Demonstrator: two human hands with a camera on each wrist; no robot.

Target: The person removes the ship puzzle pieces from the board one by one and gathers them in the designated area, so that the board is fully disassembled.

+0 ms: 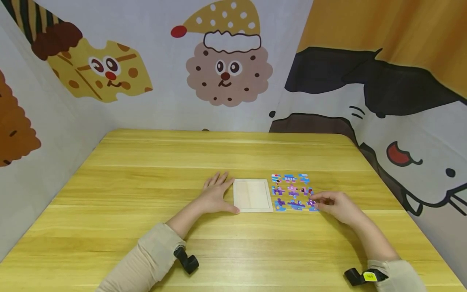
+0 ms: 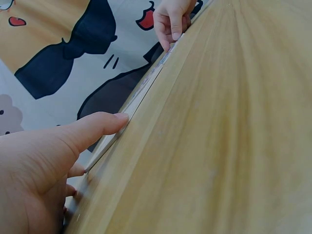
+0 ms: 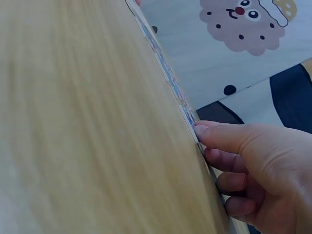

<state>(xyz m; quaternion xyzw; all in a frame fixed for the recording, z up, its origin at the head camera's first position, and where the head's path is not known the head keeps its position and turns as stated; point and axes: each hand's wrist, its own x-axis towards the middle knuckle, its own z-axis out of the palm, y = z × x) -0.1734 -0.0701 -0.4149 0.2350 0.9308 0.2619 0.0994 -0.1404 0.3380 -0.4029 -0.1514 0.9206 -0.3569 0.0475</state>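
Observation:
A shallow wooden puzzle tray (image 1: 252, 196) with a raised rim lies flat on the table. My left hand (image 1: 216, 194) is at its left side, fingers spread, with the thumb at the near corner and the fingertips by the far one. To the tray's right, several jigsaw puzzle pieces (image 1: 293, 190) in purple and blue are laid out in rows, slightly apart. My right hand (image 1: 337, 206) pinches the near right puzzle piece (image 1: 311, 204) between thumb and index finger. In the right wrist view, the thumb (image 3: 214, 134) is on that piece's edge and the other fingers curl beneath.
The wood-grain table (image 1: 164, 154) stretches around the tray and pieces. Behind it hangs a cloth (image 1: 153, 113) printed with cartoon cheese, a cookie and an animal. Black wrist cameras (image 1: 187, 260) sit on both sleeves.

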